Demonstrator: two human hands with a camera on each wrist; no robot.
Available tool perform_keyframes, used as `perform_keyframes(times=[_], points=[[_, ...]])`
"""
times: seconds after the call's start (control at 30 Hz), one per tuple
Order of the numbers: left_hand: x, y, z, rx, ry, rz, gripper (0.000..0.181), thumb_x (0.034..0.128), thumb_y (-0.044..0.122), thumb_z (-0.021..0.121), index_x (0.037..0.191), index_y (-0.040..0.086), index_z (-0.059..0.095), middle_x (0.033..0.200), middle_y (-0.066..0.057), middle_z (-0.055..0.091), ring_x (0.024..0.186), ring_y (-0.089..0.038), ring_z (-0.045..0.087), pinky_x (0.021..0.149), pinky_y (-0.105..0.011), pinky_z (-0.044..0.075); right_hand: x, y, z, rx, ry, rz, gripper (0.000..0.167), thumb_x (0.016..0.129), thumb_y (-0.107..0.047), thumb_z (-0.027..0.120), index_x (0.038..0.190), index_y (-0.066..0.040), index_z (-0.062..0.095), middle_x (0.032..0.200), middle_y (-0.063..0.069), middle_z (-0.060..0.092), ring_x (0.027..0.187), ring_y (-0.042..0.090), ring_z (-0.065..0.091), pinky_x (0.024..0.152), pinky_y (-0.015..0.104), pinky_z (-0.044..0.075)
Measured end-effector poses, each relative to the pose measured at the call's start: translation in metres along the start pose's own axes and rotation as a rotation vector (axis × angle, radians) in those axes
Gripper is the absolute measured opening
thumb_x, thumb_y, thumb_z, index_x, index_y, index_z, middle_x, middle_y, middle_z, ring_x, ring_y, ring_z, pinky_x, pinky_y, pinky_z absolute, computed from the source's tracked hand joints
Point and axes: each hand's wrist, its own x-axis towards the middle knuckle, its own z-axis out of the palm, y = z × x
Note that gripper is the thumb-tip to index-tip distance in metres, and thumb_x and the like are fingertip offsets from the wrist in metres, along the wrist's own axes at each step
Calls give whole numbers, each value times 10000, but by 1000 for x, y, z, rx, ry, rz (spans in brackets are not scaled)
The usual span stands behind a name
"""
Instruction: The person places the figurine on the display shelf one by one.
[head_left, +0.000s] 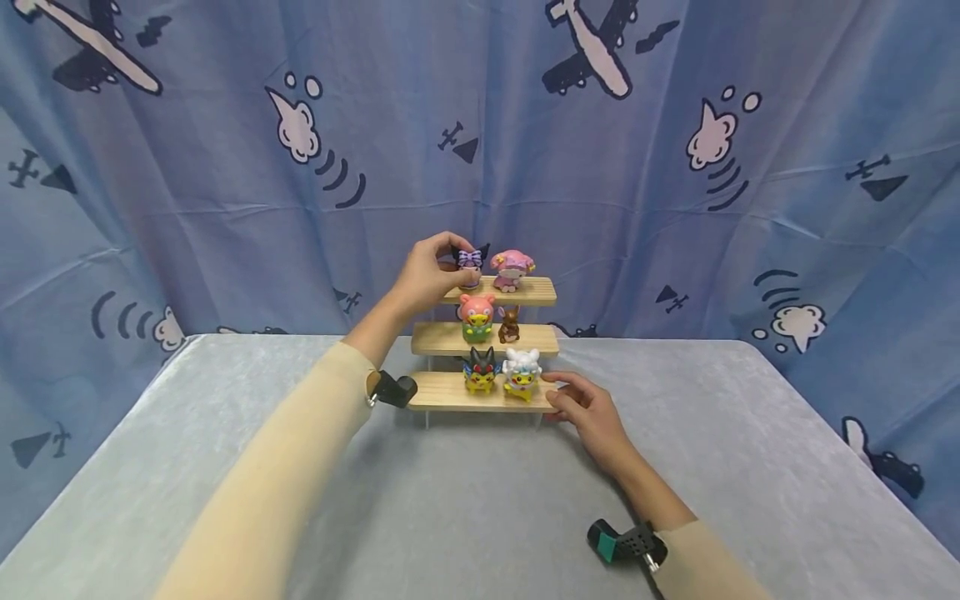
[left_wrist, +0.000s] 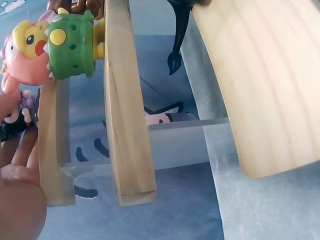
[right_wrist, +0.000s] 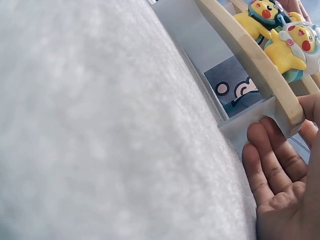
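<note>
On the top tier of a three-step wooden display stand, my left hand pinches a figurine with black ears and a purple bow between thumb and fingers. Beside it stands a pink-hooded figurine. My right hand grips the right end of the lowest tier; in the right wrist view, its thumb is by the board and fingers touch the clear support below. The middle tier bears a pink-and-green figurine and a brown one. A black-eared figurine and a white-hooded one stand lowest.
The stand rests on a table with a pale grey cloth. Close behind hangs a blue curtain printed with planes and clouds. Dark wrist cameras are strapped to the left wrist and right wrist.
</note>
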Motion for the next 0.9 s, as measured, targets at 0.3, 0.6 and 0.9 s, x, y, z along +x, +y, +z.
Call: perform_keyframes(times=[0.3,0.6,0.9], points=[[1,-1,-3,-55,-36,29,469,869,14,761,1310,57,609,1305,-150,643,1093,-322,708,833,-330,616,1,0,-1,16,-4,-9,351,999,-142,623,1308,23,612,945,97,682,828,53,666,774,278,621],[-7,1,-11,-35,-23,58,605,855,56,785,1414,89,554,1490,-123,538,1351,-337,561,1108,-442,494,-2,-1,-4,11,10,0,351,1005,-153,617,1313,17,611,1020,175,690,846,52,670,778,281,620],[-37,-4,-34,68,64,117,460,906,122,747,1341,60,612,1386,-140,620,1299,-307,589,1116,-444,482,-3,2,-11,7,7,-14,352,1009,-157,612,1315,17,611,964,108,685,832,54,673,782,283,620]])
